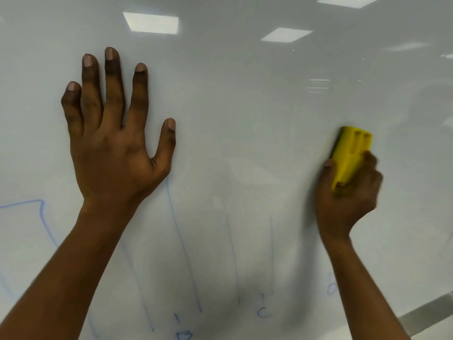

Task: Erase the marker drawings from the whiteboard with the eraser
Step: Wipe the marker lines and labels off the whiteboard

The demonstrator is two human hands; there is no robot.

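Observation:
The whiteboard (232,99) fills the view. Blue marker drawings (182,244) run across its lower half: long slanted lines, a box shape at the left edge (36,204), and the letters B (184,335) and C (262,312) near the bottom. My left hand (115,143) lies flat on the board with its fingers spread, holding nothing. My right hand (348,195) grips a yellow eraser (350,155) and presses it against the board at the right, above the remaining lines. The eraser and right hand look slightly blurred.
Ceiling lights (152,22) reflect in the glossy upper board. The board's grey metal bottom frame (429,312) shows at the lower right corner. Faint smeared marker traces (270,253) remain in the middle.

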